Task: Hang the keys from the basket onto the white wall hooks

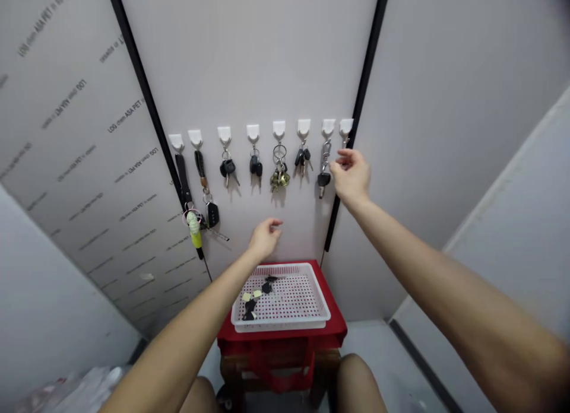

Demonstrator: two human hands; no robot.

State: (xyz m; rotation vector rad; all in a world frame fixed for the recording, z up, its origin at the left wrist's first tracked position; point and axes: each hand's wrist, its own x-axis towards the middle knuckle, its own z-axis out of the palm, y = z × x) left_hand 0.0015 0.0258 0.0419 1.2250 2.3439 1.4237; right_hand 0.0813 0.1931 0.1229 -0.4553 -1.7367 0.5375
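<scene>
My right hand (pixel 353 174) was raised to the rightmost hook (pixel 346 126) on the pale wall (pixel 249 57), fingers bent toward the thumb just below a small metal piece (pixel 345 142) that hung there. Whether I was pinching that piece or only close to it I cannot tell, as my own fingers hid the spot. My left hand (pixel 265 240) hung lower, loosely curled with the fingertips a little apart and nothing visible in it, between the row of hooks and the white basket (pixel 327 315).

What worried me most was the neighbouring key set (pixel 323 180), dangling from its chain right beside my right thumb; a careless sideways sweep could have set it swinging or knocked it off its hook. A fumble at the hook's narrow lip could have let the metal piece slip, and my left hand was too far away to catch it. Tugging hard might also have worked the hook's white plate loose.

Below, a few dark keys (pixel 267 287) lay toward the left side of the basket, which rested on a red cloth (pixel 333 300). Something dropped from the rightmost hook could have missed the basket, since that hook was off to its right.
</scene>
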